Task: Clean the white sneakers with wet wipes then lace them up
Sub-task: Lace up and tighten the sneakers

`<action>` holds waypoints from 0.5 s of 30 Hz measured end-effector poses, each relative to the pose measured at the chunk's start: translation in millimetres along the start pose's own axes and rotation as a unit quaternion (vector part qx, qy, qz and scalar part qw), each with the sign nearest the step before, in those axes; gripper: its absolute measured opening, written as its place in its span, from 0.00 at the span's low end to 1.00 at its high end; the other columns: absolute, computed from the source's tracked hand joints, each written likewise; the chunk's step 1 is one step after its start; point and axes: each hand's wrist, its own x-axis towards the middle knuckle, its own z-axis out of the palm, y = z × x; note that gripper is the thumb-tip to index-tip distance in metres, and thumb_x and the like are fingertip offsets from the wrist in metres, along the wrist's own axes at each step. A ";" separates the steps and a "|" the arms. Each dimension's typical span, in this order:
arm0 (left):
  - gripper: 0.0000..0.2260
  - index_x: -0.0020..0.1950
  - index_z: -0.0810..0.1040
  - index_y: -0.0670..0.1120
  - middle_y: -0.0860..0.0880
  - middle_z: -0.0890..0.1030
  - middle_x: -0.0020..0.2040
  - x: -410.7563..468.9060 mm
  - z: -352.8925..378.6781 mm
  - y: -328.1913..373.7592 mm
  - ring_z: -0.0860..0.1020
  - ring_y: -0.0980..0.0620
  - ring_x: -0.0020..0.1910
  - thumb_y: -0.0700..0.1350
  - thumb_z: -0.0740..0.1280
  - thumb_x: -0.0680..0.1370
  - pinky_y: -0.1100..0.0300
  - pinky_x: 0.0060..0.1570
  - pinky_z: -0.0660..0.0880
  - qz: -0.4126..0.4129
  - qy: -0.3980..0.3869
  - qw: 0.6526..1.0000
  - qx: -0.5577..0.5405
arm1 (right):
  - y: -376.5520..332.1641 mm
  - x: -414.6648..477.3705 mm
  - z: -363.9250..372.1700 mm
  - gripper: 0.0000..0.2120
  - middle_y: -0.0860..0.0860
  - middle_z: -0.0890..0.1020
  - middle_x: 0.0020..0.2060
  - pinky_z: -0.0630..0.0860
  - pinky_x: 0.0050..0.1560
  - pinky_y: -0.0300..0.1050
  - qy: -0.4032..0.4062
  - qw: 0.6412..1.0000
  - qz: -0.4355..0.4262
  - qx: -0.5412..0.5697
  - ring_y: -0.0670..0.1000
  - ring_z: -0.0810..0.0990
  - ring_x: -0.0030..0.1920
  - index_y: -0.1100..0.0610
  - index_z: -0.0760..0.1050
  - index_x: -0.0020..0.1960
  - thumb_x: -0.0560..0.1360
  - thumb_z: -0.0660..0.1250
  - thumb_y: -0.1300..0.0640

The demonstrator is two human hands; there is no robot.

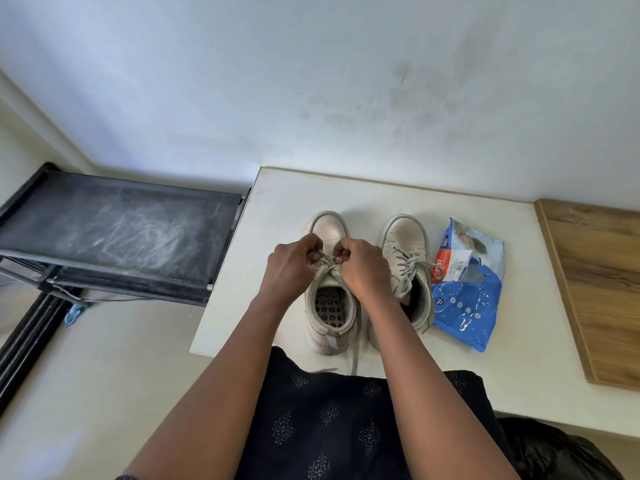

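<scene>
Two white sneakers stand side by side on a white table (277, 202), toes pointing away from me. Over the left sneaker (327, 306), my left hand (292, 265) and my right hand (362, 266) each pinch its grey lace (327, 266) near the upper eyelets, fingers curled. One loose end of that lace hangs down past the heel toward the table's front edge. The right sneaker (405, 237) is laced, its lace ends lying loose over the tongue. A blue pack of wet wipes (467, 306) lies flat just right of the right sneaker.
A dusty black shelf rack (114, 230) stands to the left of the table, close to the wall. A wooden board (599, 289) lies along the table's right side. My dark patterned clothing (329, 420) meets the table's front edge. Pale floor lies to the lower left.
</scene>
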 end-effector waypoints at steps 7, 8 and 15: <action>0.10 0.54 0.82 0.44 0.47 0.84 0.48 -9.2 -8.2 -4.8 0.80 0.50 0.51 0.45 0.70 0.75 0.64 0.48 0.72 -0.118 0.004 0.988 -0.104 | -0.2 -1.8 2.0 0.14 0.56 0.78 0.49 0.64 0.39 0.45 -0.012 0.997 -0.050 -0.057 0.58 0.76 0.46 0.51 0.71 0.54 0.76 0.56 0.66; 0.09 0.54 0.82 0.44 0.47 0.84 0.46 -11.5 -10.0 -4.0 0.80 0.51 0.49 0.45 0.70 0.75 0.64 0.47 0.72 -0.125 -0.001 0.984 -0.127 | 0.3 -2.4 0.6 0.14 0.56 0.78 0.48 0.64 0.38 0.45 -0.011 0.997 -0.056 -0.059 0.58 0.76 0.46 0.51 0.70 0.54 0.76 0.55 0.66; 0.04 0.47 0.84 0.43 0.47 0.82 0.39 -11.8 -11.6 -3.5 0.78 0.54 0.39 0.41 0.71 0.74 0.65 0.41 0.73 -0.156 -0.007 0.971 -0.179 | 0.1 -5.3 -5.7 0.14 0.53 0.80 0.46 0.66 0.39 0.44 -0.009 0.998 -0.053 -0.021 0.57 0.77 0.46 0.53 0.72 0.51 0.74 0.57 0.68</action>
